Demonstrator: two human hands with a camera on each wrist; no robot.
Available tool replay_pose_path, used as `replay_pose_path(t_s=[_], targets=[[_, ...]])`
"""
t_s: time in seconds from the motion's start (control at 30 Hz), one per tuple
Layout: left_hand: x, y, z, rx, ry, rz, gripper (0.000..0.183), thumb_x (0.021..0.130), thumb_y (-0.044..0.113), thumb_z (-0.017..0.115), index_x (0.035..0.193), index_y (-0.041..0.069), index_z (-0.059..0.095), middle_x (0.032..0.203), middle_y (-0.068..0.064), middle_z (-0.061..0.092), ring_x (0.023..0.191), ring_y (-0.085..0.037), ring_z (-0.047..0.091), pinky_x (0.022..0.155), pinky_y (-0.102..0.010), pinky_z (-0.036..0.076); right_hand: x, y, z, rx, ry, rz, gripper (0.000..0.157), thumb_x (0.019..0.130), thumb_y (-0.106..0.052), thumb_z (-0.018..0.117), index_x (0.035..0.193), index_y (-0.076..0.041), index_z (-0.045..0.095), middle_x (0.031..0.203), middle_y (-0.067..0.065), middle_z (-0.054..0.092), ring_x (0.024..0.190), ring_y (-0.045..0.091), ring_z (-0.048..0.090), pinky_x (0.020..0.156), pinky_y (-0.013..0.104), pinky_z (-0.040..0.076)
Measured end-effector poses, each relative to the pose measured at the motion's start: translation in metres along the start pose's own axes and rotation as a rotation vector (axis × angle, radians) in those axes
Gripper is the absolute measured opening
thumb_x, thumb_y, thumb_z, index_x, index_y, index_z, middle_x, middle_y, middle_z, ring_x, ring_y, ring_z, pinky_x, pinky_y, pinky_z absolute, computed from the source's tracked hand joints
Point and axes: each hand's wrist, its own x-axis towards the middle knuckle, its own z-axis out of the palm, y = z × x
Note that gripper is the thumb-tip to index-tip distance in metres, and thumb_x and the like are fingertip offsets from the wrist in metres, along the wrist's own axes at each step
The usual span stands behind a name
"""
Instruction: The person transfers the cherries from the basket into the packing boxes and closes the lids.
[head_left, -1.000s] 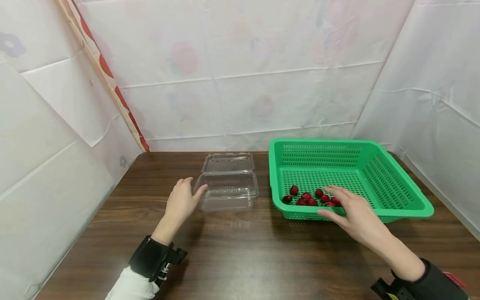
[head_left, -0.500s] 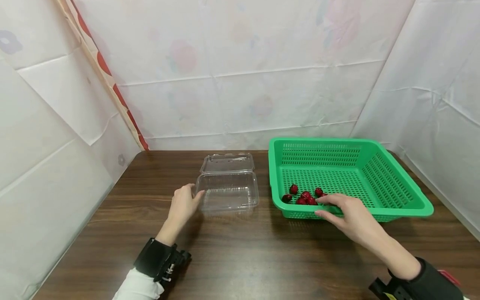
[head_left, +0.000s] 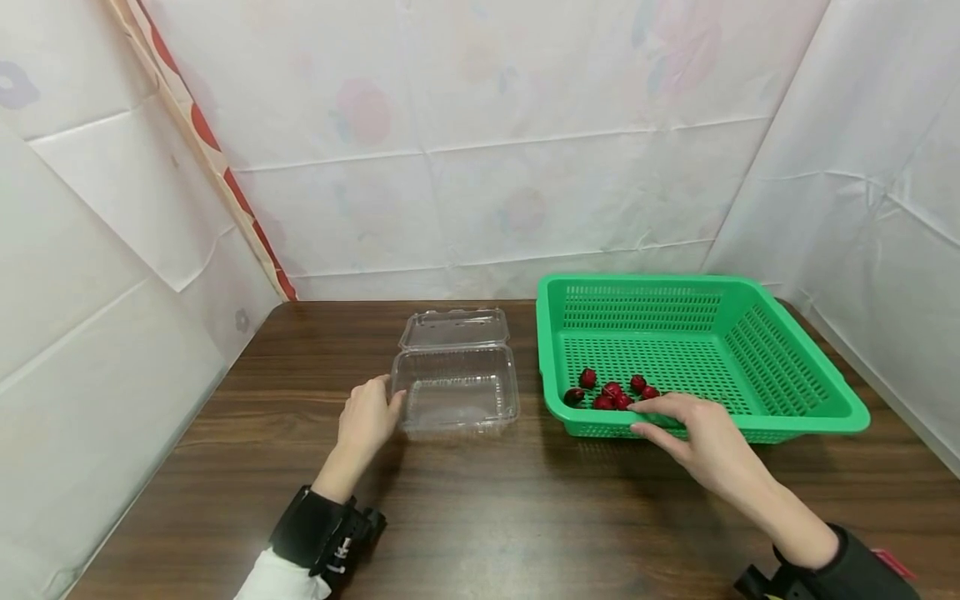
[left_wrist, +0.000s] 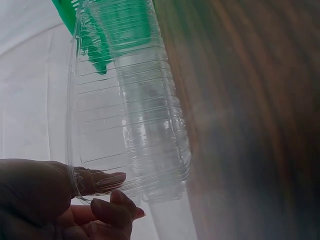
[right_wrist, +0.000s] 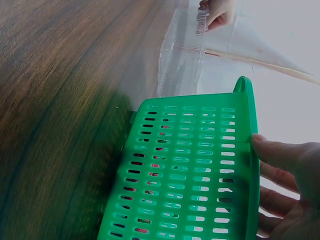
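A clear plastic clamshell box lies with its lid folded back. My left hand pinches the left side wall of the box; in the left wrist view its fingers curl at the box's end. On the right is a green plastic basket with several dark red cherries near its front left. My right hand grips the front rim, its thumb on the outer side and its fingers reaching over inside. In the right wrist view the thumb touches the rim; the fingers are partly hidden behind it.
A dark wood table carries both containers, with a gap of bare wood between them. White sheeting hangs behind and at both sides, close to the table's edges. Black straps with cameras sit on the wrists.
My left hand has moved slightly down and closed on the box's left wall; the box's front has tilted down. My right hand has lowered and closed over the basket's front rim.
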Motion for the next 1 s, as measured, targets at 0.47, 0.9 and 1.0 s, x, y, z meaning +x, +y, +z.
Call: replay_pose_path(t_s=[0.47,0.9,1.0], targets=[[-0.004,0.009,0.004,0.029,-0.032,0.011,0.039,0.083,0.012,0.060,0.112,-0.013,0.052,0.045,0.002,0.030,0.035,-0.006,0.021,0.033,-0.018,0.020,-0.002,0.001,0.002,0.005,0.028,-0.019,0.019,0.077,-0.019,0.068,0.096,-0.017,0.067,0.089,-0.007,0.062,0.079,0.012,0.060,0.064,0.030,0.047],[-0.003,0.019,0.002,0.062,-0.098,0.002,0.039,0.083,0.012,0.060,0.113,-0.012,0.052,0.057,-0.006,0.048,0.039,-0.009,0.028,0.036,-0.021,0.023,-0.004,0.000,0.001,0.013,0.007,0.013,0.019,0.077,-0.024,0.067,0.095,-0.020,0.068,0.090,-0.010,0.063,0.079,0.011,0.061,0.064,0.031,0.048],[-0.004,0.020,0.002,0.071,-0.095,0.019,0.038,0.082,0.010,0.061,0.112,-0.013,0.052,0.065,-0.012,0.056,0.037,-0.009,0.029,0.035,-0.020,0.024,-0.004,-0.001,0.000,0.014,-0.006,0.026,0.018,0.078,-0.026,0.067,0.095,-0.021,0.067,0.090,-0.011,0.063,0.080,0.012,0.061,0.065,0.031,0.048]])
